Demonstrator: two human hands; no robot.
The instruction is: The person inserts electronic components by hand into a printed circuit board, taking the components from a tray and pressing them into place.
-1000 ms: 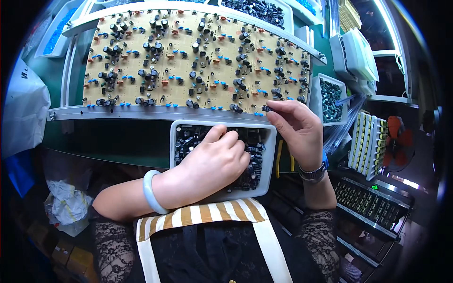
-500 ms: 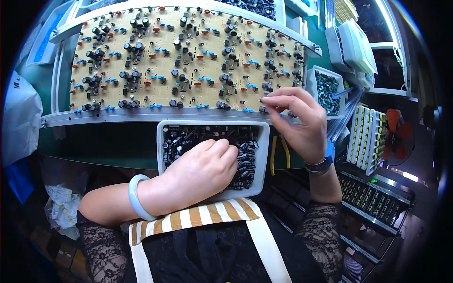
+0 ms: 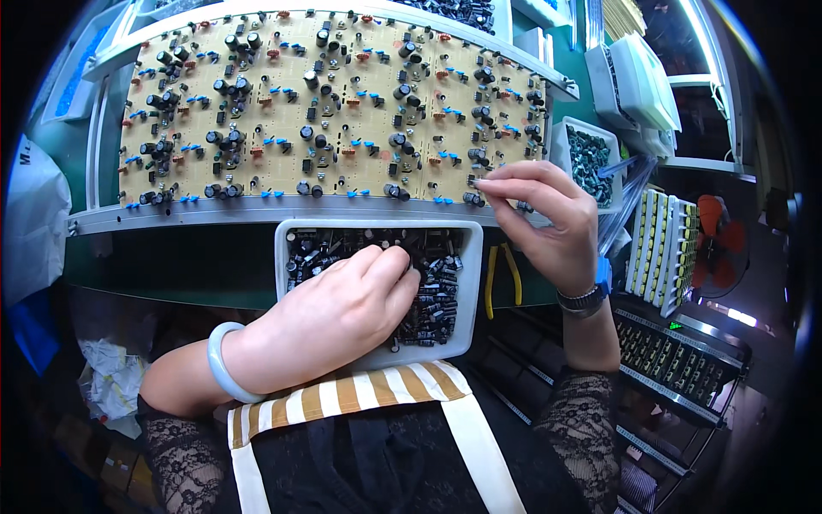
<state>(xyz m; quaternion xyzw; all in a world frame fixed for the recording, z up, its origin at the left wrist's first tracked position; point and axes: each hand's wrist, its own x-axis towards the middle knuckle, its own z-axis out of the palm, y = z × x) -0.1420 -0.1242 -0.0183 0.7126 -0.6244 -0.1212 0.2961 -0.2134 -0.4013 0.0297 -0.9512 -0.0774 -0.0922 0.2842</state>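
My left hand [image 3: 342, 295] reaches over a white bin [image 3: 467, 300] of black cylindrical capacitors [image 3: 437, 300]. Its fingers are curled together, their tips hidden among the parts, so what they hold cannot be seen. At the lower right of a tan circuit board panel [image 3: 282, 163], my right hand [image 3: 548, 210] has its thumb and index finger drawn into a pinch. Something small and dark shows at the index fingertip; whether it is held or fixed to the board is unclear. Black capacitors, blue parts and reddish-brown parts stand in repeating rows across the panel.
A metal rail [image 3: 257, 210] runs along the panel's near edge. Right of the bin lie yellow-handled pliers [image 3: 490, 283]. A tray of green parts [image 3: 591, 163] stands beyond my right hand. Farther right are a rack of boards [image 3: 668, 360] and an orange-bladed fan [image 3: 715, 244].
My left hand has shifted slightly left and up within the bin, its fingers still curled. The right hand keeps nearly the same place. Panel and bin appear slightly farther left in view.
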